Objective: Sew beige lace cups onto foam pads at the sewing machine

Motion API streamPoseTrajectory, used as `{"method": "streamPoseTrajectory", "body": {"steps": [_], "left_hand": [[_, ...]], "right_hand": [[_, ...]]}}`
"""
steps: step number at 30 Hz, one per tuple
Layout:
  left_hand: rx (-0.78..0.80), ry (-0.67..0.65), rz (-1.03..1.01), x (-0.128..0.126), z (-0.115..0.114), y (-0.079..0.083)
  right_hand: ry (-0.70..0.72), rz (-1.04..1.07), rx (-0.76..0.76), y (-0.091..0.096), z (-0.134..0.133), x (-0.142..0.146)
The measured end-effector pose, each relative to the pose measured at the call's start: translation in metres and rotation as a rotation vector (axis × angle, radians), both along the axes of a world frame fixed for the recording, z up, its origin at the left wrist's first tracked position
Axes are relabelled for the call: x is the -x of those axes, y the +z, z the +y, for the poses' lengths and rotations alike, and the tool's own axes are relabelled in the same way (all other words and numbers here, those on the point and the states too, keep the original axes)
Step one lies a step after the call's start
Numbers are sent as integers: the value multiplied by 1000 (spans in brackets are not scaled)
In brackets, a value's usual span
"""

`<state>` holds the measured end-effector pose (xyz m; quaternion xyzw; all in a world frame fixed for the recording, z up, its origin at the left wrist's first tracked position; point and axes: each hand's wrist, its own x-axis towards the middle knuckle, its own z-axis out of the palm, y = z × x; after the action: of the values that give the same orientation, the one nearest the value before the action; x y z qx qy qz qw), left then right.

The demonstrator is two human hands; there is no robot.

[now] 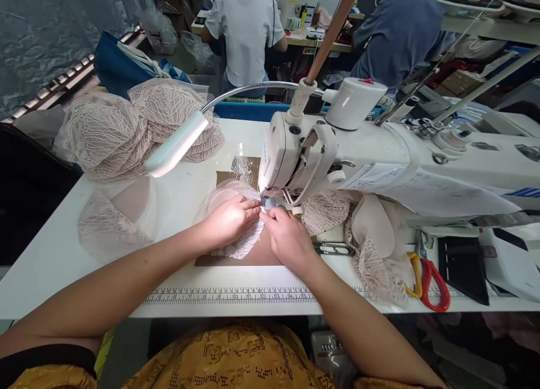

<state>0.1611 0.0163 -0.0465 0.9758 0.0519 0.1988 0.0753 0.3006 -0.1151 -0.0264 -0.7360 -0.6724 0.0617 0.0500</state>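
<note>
As a seam seems to be in hand, the pale lace piece (243,247) lies at seven o'clock from the needle end (262,199) of the sewing machine (371,148). The left hand (231,217), at eight, and the right hand (292,238), at four, touch it, fingers nearly together; whether they pinch, I cannot tell. Next likely calls for steady, even guiding.
</note>
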Motion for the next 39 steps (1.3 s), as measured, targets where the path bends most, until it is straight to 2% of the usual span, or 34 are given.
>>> {"method": "streamPoseTrajectory", "body": {"steps": [5,10,14,20,27,31,34,36,38,39], "left_hand": [[14,-35,-15,0,12,-4],[-18,-48,-17,1,14,-4],[19,-36,13,0,16,-4],[93,65,49,0,16,-2],[19,163,128,7,9,2],[1,291,213,14,0,11],[82,377,274,36,0,26],[122,460,243,63,6,37],[94,668,164,102,17,44],[76,842,146,123,23,46]], "right_hand": [[-31,-37,4,1,3,2],[-22,-49,12,0,3,2],[-15,-45,-7,-2,2,2],[-6,-66,-23,-6,0,2],[-11,-31,-126,-12,-3,0],[-20,15,-202,-15,-5,0],[-14,35,-225,-16,-5,-2],[6,60,-236,-17,-6,-3],[21,85,-248,-17,-7,-4],[27,94,-251,-18,-7,-4]]}}
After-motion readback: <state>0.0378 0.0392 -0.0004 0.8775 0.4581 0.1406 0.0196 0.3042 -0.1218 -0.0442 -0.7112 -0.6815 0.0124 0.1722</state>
